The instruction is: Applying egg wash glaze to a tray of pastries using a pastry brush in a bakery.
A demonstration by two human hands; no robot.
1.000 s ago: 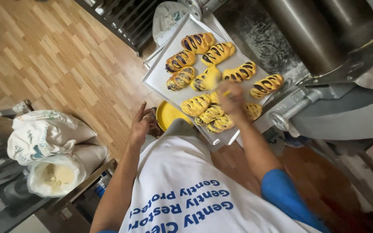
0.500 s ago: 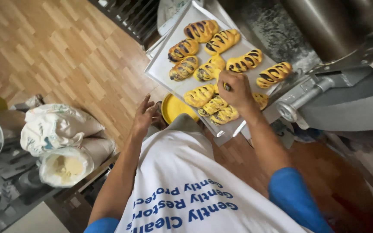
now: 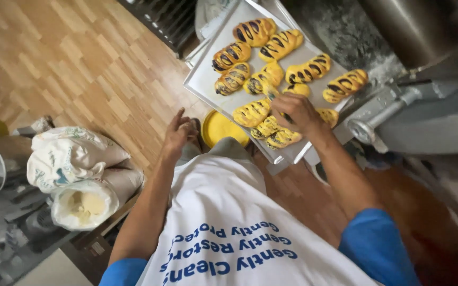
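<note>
Our right hand (image 3: 297,112), clenched on a brush, has shifted across the pastries (image 3: 271,74); our left hand (image 3: 178,135) hangs open, empty.

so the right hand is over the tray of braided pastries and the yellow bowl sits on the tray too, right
Not quite. The right hand is over the tray of pastries, but the yellow bowl is not on the tray: the head view shows it just off the tray's near edge, between the two hands, closer to the left hand.
</note>
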